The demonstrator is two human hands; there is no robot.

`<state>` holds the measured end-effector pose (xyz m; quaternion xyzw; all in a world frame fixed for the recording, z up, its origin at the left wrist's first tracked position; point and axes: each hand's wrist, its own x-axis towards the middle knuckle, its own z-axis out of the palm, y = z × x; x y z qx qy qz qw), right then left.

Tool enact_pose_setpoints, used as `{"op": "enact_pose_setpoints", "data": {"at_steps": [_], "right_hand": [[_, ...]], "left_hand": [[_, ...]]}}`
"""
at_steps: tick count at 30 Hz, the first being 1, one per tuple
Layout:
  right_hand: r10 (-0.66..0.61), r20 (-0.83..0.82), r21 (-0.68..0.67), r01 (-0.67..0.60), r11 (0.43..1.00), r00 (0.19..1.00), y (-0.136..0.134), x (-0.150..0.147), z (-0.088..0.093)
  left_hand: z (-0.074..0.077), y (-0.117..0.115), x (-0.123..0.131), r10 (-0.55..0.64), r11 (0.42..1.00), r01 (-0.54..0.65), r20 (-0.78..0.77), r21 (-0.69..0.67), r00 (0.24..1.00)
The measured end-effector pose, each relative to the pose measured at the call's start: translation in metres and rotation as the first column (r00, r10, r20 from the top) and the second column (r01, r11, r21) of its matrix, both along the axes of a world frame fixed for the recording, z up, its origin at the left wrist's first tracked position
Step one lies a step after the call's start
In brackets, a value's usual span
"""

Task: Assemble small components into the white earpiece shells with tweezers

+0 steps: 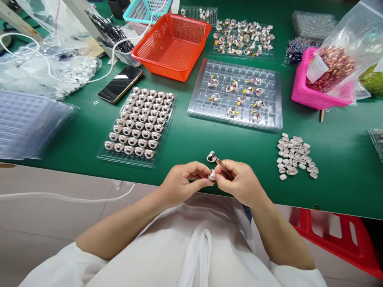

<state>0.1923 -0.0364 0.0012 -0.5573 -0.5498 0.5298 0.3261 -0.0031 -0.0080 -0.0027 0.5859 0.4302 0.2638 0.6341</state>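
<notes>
Tray, transparent plastic, on the green bench: rows of pearly rounded pieces. Left grip: thumb and fingers closed together on 1 item. Loose ring-shaped part: pale, on the bench just beyond the fingertips. Pearly piece: 1 unit, raised between both hands near the bench's front edge; probably very light, rigid and smooth enough to slip. Best taken by opposite sides of the shell, thumb against forefinger; hard pressure could mark the finish or strain any fine wiring within. Slim brown tool: likely light and stiff, best held along its shaft. Right grip: fingers clamped on this tool, thumb tip beside the piece, contact hard to tell. White caps: 1 loose heap, seemingly light and hard.
</notes>
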Motion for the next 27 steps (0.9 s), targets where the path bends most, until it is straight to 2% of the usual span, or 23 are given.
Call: {"op": "enact_pose_setpoints", "data": {"at_steps": [6, 13, 16, 19, 23, 27], "right_hand": [[0.064, 0.009, -0.023, -0.064, 0.998, 0.998, 0.004, 0.006, 0.003], [0.164, 0.044, -0.035, -0.162, 0.986, 0.985, 0.01, 0.011, 0.005], [0.163, 0.055, -0.025, -0.162, 0.986, 0.985, 0.01, 0.012, 0.006], [0.142, 0.068, 0.008, -0.143, 0.99, 0.987, 0.007, 0.012, 0.007], [0.113, 0.066, 0.081, -0.118, 0.99, 0.991, 0.0, 0.013, 0.007], [0.073, 0.049, 0.139, -0.079, 0.987, 0.996, -0.007, 0.012, 0.007]], "left_hand": [[0.002, 0.001, -0.001, -0.038, 0.987, 0.053, -0.095, 0.153, 0.995], [0.001, 0.002, 0.001, -0.015, 0.984, 0.039, -0.135, 0.176, 0.991], [0.0, 0.001, 0.002, 0.011, 0.994, 0.003, -0.125, 0.112, 0.992], [-0.001, 0.0, 0.003, 0.044, 0.999, -0.045, -0.068, -0.013, 0.997], [0.0, 0.001, 0.004, 0.114, 0.975, -0.104, 0.045, -0.198, 0.992], [0.003, 0.003, 0.004, 0.147, 0.954, -0.114, 0.098, -0.277, 0.984]]}}
